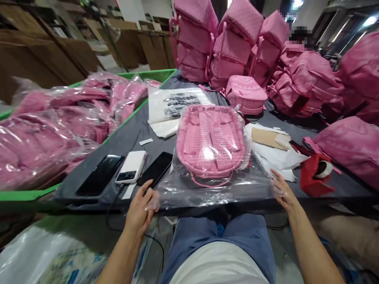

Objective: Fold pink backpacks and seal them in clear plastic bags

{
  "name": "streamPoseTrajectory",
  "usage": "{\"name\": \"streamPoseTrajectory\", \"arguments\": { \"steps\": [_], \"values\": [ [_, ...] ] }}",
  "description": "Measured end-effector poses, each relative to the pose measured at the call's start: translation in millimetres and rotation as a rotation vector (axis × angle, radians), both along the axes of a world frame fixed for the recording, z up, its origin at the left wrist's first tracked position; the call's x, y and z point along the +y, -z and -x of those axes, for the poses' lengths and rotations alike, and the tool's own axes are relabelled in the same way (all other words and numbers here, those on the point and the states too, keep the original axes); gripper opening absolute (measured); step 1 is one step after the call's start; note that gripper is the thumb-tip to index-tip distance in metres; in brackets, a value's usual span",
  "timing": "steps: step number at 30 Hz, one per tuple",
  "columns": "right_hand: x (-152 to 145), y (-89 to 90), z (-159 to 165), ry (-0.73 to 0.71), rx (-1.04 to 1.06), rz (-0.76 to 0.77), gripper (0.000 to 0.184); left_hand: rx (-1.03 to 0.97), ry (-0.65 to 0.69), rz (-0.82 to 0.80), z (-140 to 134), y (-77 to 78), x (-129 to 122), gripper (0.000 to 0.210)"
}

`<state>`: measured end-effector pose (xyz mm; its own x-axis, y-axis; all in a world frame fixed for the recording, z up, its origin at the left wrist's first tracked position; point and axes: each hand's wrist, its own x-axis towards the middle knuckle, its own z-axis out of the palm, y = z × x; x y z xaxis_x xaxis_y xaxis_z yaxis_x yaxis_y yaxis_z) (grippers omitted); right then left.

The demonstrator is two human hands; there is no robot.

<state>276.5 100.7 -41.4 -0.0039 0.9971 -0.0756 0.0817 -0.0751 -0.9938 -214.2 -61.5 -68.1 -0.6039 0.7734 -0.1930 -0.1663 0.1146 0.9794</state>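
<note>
A pink backpack (211, 142) lies flat inside a clear plastic bag (204, 195) near the table's front edge. Its top handle points toward me. The bag's loose near end spreads out between my two hands. My left hand (143, 205) pinches the left corner of that end, just below a black phone (156, 167). On the other side, my right hand (281, 191) grips the right corner, its index finger partly stretched out. Both hands are at the table's front edge, apart from the backpack itself.
Left of the table, a green-edged bin (35, 194) holds several bagged pink backpacks (59, 126). A white power bank (132, 167) and another phone (100, 174) lie at the left. A red tape dispenser (315, 175) stands at the right. Stacked pink backpacks (231, 47) rise behind; a person is beyond.
</note>
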Motion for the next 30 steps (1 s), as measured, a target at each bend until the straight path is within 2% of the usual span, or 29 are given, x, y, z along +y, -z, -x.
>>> {"name": "streamPoseTrajectory", "arguments": {
  "steps": [2,4,6,7,9,12,15,17,20,21,23,25,27,30],
  "values": [
    [-13,8.4,-11,0.112,-0.138,-0.149,0.059,0.393,0.028,-0.042,14,8.1,-12,0.068],
    [-23,15.6,-21,0.152,-0.414,-0.415,0.052,0.89,0.117,-0.107,29,15.3,-22,0.048],
    [-30,19.9,-28,0.042,-0.696,-0.705,0.04,1.27,0.279,-0.225,39,19.7,-29,0.029],
    [-31,21.0,-29,-0.048,-0.796,-0.819,0.034,1.377,0.37,-0.291,41,20.7,-31,0.029],
    [-33,21.4,-31,-0.198,-0.886,-0.963,0.028,1.451,0.511,-0.365,42,20.3,-32,0.037],
    [-36,19.0,-27,-0.247,-0.825,-0.981,0.024,1.43,0.535,-0.357,35,17.6,-30,0.039],
    [-38,13.2,-19,-0.172,-0.65,-0.816,0.027,1.473,0.454,-0.409,26,17.4,-28,0.031],
    [-37,7.9,-11,-0.074,-0.538,-0.696,0.034,1.464,0.462,-0.424,19,17.7,-28,0.03],
    [-33,0.8,1,0.069,-0.41,-0.597,0.042,1.229,0.567,-0.325,14,12.2,-29,0.035],
    [-32,-0.9,5,0.1,-0.374,-0.582,0.045,1.117,0.56,-0.261,13,7.7,-28,0.037],
    [-28,-3.1,14,0.158,-0.31,-0.56,0.053,0.907,0.443,-0.125,14,-4.8,-23,0.047],
    [-21,-4.8,24,0.241,-0.26,-0.527,0.057,0.746,0.259,-0.028,12,-19.1,-12,0.057],
    [-9,-7.1,38,0.357,-0.214,-0.484,0.057,0.626,0.12,-0.005,7,-31.1,4,0.059],
    [11,-12.2,61,0.45,-0.144,-0.363,0.057,0.432,0.024,0.012,-6,-39.9,34,0.057]
  ]
}}
